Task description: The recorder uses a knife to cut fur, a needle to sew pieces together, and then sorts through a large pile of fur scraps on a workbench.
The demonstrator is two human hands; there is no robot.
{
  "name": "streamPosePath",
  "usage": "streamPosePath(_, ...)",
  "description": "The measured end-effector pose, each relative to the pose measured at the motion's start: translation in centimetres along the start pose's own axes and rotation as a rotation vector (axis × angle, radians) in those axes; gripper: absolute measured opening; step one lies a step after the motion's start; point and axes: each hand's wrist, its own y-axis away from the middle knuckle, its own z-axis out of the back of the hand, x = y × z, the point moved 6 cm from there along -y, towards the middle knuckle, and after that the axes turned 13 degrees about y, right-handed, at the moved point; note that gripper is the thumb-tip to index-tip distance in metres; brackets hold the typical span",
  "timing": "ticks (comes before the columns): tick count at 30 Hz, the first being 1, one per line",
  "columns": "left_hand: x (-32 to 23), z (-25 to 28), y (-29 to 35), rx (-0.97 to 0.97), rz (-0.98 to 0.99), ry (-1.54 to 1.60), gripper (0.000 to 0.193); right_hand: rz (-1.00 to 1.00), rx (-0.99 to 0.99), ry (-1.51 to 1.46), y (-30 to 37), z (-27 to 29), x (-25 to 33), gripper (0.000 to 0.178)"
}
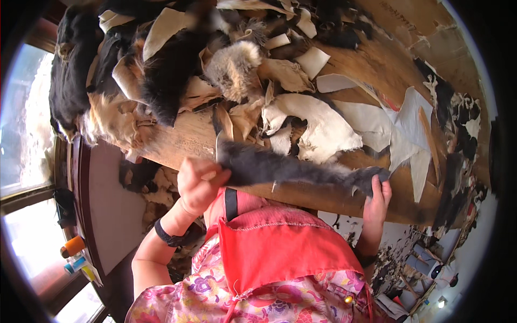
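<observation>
A long strip of dark grey-black fur (285, 166) is stretched between my two hands above the table's near edge. My left hand (200, 182) is closed on the strip's left end; its fingers are slightly blurred. At the other end, my right hand (378, 198) pinches the fur between thumb and fingers. A thin pale edge shows at the strip's upper left corner. Just beyond the strip lie a curved cream hide piece (323, 126) and a smaller tan scrap (247, 116).
The wooden table (177, 141) is heaped with hides, including black fur (167, 78) and a grey-tan fur piece (234, 70). White pattern-like sheets (406, 126) lie at the right beside a thin wooden stick (429, 141). Windows are at left; scraps litter the floor (396, 253) at right.
</observation>
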Motion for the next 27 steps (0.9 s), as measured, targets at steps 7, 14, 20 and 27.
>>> streamPosePath(7, -1.3, -3.8, 1.7, 0.174, -0.141, 0.154, 0.034, -0.084, -0.259, -0.073, 0.6, 3.1, -0.7, 0.028)
streamPosePath(14, -2.8, -6.4, 0.0, 0.344, -0.089, 0.296, 0.033, -0.164, -0.216, -0.099, 1.6, 7.2, 1.2, 0.02)
streamPosePath(20, -4.6, -9.6, -3.4, 0.303, 0.324, 0.498, 0.016, -0.274, -0.099, -0.187, 1.3, 14.5, -0.5, 0.031)
streamPosePath(27, -9.8, -25.7, -6.0, 0.577, 1.089, 0.843, 0.016, -0.524, -0.163, -0.342, 1.2, 30.9, -3.9, 0.014)
